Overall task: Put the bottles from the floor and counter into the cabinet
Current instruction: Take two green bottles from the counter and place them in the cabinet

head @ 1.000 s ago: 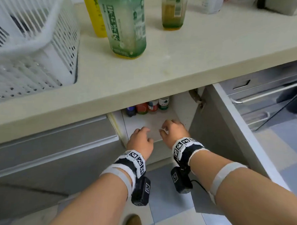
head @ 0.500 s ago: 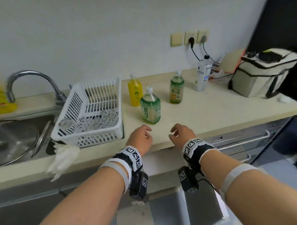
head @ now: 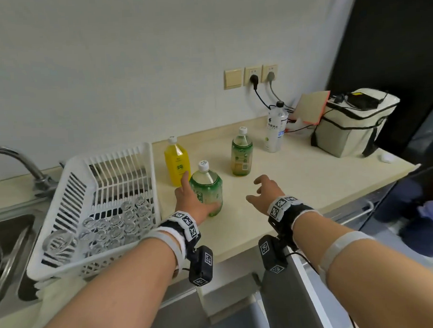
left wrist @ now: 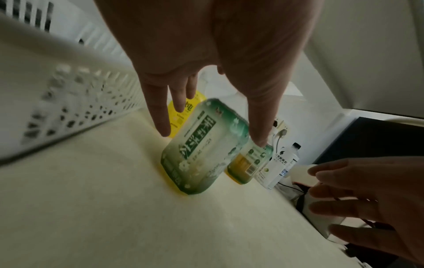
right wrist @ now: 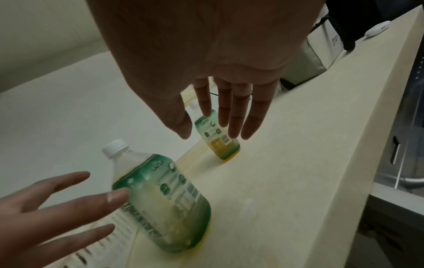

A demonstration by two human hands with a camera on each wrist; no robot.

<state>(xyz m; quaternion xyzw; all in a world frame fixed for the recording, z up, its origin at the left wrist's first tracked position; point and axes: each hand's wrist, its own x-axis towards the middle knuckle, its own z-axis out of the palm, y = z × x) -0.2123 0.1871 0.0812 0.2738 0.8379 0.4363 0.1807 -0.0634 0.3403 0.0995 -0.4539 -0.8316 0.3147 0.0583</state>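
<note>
Four bottles stand on the cream counter (head: 298, 180): a yellow bottle (head: 177, 163), a near green bottle (head: 207, 186), a far green bottle (head: 242, 155) and a white water bottle (head: 274, 130). My left hand (head: 201, 190) straddles the near green bottle (left wrist: 204, 146), fingers straight on its left side and thumb by its base; no curl shows, and I cannot tell whether it touches. My right hand (head: 255, 190) hovers open over bare counter, fingers spread, short of the far green bottle (right wrist: 218, 143). The cabinet's inside is hidden below the counter.
A white dish rack (head: 71, 219) full of glasses sits left of the bottles, beside a sink with a tap (head: 16, 160). At the right end stand a beige cooler bag (head: 353, 128) and plugged cords. The open cabinet door (head: 291, 302) juts out below my right wrist.
Both hands rose from the cabinet shelf to the counter as my view lifted. The left hand then reached forward around the near green bottle; the right hand moved forward and spread.
</note>
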